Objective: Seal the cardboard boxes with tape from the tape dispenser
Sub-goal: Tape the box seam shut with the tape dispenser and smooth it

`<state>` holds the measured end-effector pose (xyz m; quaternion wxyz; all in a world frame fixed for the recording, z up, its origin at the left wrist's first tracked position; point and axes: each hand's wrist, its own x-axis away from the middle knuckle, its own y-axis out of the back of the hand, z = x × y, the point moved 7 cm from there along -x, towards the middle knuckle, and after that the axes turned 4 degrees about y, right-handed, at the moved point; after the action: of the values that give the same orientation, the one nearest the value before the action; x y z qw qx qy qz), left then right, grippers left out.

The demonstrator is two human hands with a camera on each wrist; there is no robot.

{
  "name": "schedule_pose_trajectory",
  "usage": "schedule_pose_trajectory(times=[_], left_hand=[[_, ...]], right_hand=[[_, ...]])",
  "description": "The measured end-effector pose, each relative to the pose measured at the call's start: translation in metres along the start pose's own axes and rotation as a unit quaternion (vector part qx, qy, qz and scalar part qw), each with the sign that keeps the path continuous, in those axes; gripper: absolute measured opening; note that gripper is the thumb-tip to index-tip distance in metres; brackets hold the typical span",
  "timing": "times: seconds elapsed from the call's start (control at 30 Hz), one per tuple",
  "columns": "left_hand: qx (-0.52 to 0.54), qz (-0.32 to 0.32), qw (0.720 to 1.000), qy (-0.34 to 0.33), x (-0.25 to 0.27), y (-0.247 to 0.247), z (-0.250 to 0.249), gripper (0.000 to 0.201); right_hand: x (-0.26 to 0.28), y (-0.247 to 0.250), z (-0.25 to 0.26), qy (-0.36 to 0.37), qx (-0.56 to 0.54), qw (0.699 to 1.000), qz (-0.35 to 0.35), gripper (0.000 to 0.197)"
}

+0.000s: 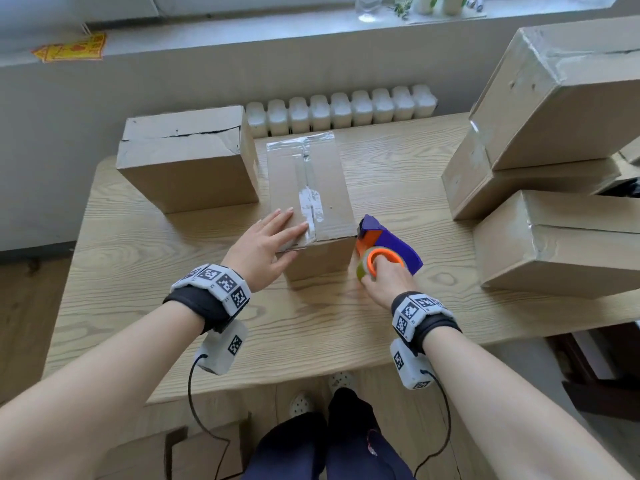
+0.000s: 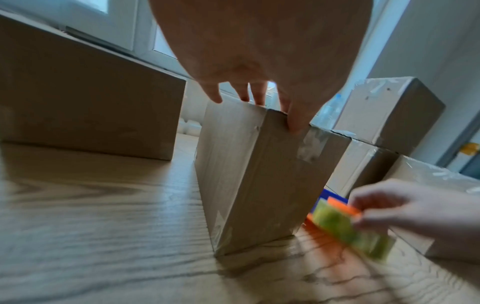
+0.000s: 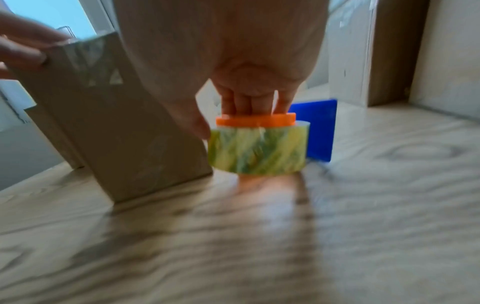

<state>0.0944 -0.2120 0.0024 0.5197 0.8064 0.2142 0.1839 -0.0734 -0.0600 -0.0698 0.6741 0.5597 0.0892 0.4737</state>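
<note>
A: Where's the tape dispenser (image 1: 388, 252) rn?

B: On the tabletop (image 1: 173, 306), just beside the near right corner of the middle cardboard box (image 1: 310, 188). Right hand (image 1: 389, 284) has it: fingers go down thru the orange ring (image 3: 255, 121) inside the tape roll (image 3: 259, 151), thumb on the roll's outer face. So that grip is curled round the dispenser, not loose.

A: Left?

B: Left hand (image 1: 268, 242) lies flat, fingers straight and spread, on the box's near top edge, thumb over the front face. Holding nothing, just pressing.

A: How'll the stuff handle?

B: My guess: dispenser's light, hard plastic; the ring is a solid hold, but the roll face looks glossy, prob slick. Blade end points away twd the box, so keep fingers off that. Box looks light, thin corrugated, prob dents if pushed mid-panel, so press near edges/corners where it's stiffer.

A: Box status?

B: Center seam and far edge carry shiny tape already. Left box (image 1: 187, 157) shows an open dark seam, prob untaped.
</note>
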Motion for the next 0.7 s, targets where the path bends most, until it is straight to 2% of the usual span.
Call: schedule_pose_trajectory(times=[0.07,0.17,0.27,0.4,0.53,0.7], left_hand=[[-0.022,-0.001,1.000,-0.001,-0.001,0.008,-0.004,0.049],[-0.066,0.031,0.997,0.021,-0.009,0.022,-0.011,0.044],[-0.043,0.071,0.995,0.062,-0.019,0.038,-0.020,0.043],[0.001,0.045,0.998,0.042,-0.039,0.067,-0.056,0.042],[0.059,0.010,0.998,0.008,-0.057,0.095,-0.095,0.043],[0.004,0.005,1.000,-0.018,-0.064,0.113,-0.103,0.036]], right_hand=[[0.002,0.024,-0.003,-0.005,-0.043,0.998,-0.039,0.030],[0.003,0.060,-0.010,-0.010,-0.120,0.989,-0.089,0.026],[0.007,0.101,-0.014,-0.002,-0.183,0.972,-0.147,0.025],[0.018,0.154,0.000,0.050,-0.213,0.955,-0.201,0.031],[0.026,0.178,0.029,0.124,-0.222,0.948,-0.189,0.030],[0.037,0.193,0.066,0.209,-0.174,0.944,-0.185,0.026]])
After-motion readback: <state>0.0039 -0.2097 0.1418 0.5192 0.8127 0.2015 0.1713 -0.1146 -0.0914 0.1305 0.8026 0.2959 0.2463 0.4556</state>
